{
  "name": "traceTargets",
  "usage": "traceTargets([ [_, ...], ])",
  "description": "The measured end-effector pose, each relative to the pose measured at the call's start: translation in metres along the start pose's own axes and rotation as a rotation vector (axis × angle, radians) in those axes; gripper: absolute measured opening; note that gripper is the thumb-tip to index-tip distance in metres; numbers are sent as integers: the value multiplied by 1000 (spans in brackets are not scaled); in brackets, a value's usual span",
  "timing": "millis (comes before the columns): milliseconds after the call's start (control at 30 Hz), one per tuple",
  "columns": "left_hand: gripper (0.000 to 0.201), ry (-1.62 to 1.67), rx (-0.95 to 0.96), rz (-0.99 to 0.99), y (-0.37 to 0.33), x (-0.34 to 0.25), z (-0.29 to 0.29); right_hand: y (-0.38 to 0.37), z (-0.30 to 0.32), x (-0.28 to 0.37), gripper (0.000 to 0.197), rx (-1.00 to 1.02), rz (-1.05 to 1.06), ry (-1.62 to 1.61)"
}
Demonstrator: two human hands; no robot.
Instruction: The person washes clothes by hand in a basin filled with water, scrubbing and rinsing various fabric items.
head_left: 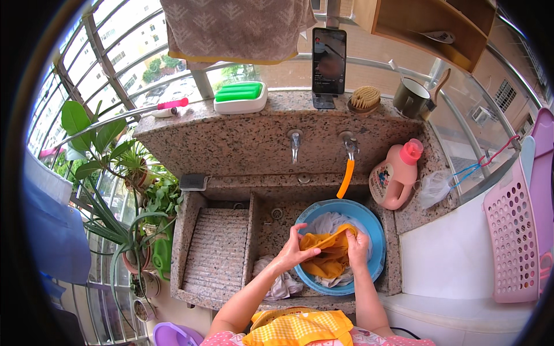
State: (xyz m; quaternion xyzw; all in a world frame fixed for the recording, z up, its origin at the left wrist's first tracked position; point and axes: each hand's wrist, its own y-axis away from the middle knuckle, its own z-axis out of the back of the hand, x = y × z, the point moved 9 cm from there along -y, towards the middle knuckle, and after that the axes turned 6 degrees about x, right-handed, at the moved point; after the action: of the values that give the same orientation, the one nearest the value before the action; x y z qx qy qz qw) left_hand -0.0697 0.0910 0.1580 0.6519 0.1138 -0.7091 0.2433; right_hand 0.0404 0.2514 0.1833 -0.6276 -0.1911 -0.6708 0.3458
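Observation:
Both my hands grip a wet orange-yellow cloth (pixel 329 254) over a blue plastic basin (pixel 375 236) standing in a granite sink (pixel 231 144). My left hand (pixel 297 248) pinches the cloth's left side. On the right, my right hand (pixel 358 247) clutches the bunched fabric. White laundry (pixel 329 222) lies in the basin under the cloth. An orange hose (pixel 345 179) hangs from the right tap (pixel 350 144) toward the basin.
A ribbed washboard slab (pixel 218 251) fills the sink's left half, with grey-white clothes (pixel 283 284) beside it. A pink detergent bottle (pixel 395 179), scrub brush (pixel 365 98), phone (pixel 329 60), mug (pixel 411 97) and green soap box (pixel 240 97) stand on the ledge. Potted plants (pixel 124 173) left, pink basket (pixel 513 236) right.

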Motion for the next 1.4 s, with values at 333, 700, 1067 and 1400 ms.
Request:
traceTargets([
  [333, 21, 332, 52, 12, -3, -9, -15, -1, -21, 41, 8, 246, 15, 124],
  [700, 16, 521, -95, -258, 10, -105, -3, 38, -10, -122, 29, 75, -32, 516],
  [1067, 17, -240, -267, -293, 17, -97, 36, 14, 45, -90, 22, -201, -171, 192],
  [1400, 10, -312, -501, -360, 30, -97, 67, 10, 19, -53, 27, 155, -63, 585],
])
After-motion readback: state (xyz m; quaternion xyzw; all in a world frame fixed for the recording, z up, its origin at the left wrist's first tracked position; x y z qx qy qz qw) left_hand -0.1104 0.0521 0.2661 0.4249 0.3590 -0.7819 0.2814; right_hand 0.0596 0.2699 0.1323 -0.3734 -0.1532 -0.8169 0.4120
